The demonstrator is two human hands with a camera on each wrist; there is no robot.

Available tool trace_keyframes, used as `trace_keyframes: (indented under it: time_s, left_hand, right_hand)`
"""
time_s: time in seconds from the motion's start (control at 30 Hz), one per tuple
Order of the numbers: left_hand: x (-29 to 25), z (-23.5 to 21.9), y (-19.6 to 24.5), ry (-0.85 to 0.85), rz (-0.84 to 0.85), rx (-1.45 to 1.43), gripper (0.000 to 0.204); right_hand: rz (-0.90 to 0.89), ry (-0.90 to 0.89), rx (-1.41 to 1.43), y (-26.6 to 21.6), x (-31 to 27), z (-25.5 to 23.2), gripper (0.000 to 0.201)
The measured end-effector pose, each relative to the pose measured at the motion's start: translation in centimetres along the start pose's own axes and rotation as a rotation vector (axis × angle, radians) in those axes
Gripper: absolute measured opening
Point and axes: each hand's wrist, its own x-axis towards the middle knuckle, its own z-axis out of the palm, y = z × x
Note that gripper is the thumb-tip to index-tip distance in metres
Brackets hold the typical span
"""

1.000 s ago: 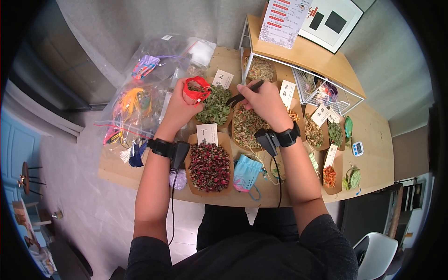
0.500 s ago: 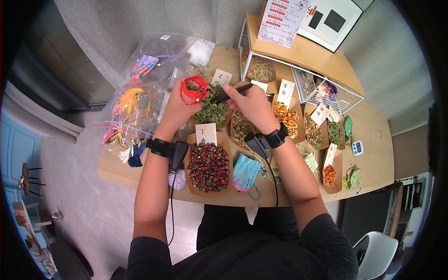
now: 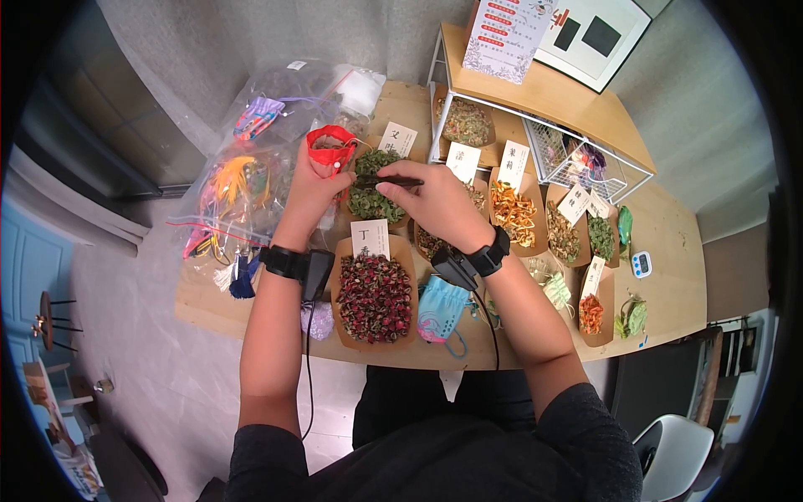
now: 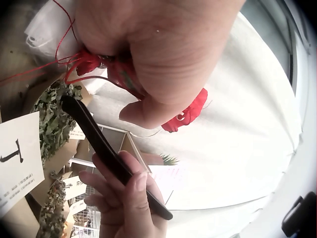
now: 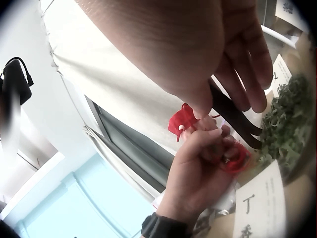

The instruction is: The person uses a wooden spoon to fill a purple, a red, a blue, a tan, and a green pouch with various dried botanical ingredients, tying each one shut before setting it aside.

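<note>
Black tongs (image 4: 101, 144) clamped in the right grip (image 4: 126, 198), tips over the green leaves (image 3: 375, 186).

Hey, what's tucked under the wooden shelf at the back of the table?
Under the wooden shelf, dried plant pieces lie at the left, with a wire basket to the right. The shelf top covers whatever is deeper in.

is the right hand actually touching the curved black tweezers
Touching. The left wrist view shows the right hand holding the curved black tweezers, thumb pressed across them and fingers behind.
</note>
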Motion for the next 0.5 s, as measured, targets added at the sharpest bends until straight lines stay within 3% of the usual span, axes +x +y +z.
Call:
trace_keyframes:
  time_s: [0.1,0.2,0.3,0.5]
  left_hand:
    - [0.0,0.1,0.0,-0.004,0.025,-0.008,0.067]
    - [0.1,0.0,-0.2,-0.005,0.037,-0.002,0.067]
    - [0.0,0.1,0.0,0.003,0.018,-0.005,0.066]
    - [0.0,0.1,0.1,-0.003,0.010,-0.013,0.066]
  right_hand:
    - [0.090,0.003,-0.179,-0.2,0.1,-0.8,0.025]
    - [0.043,0.142,-0.080,-0.3,0.2,-1.1,0.026]
    - [0.176,0.246,-0.067,0.1,0.7,-1.6,0.028]
    - [0.277,0.280,-0.284,0.6,1.0,-2.5,0.040]
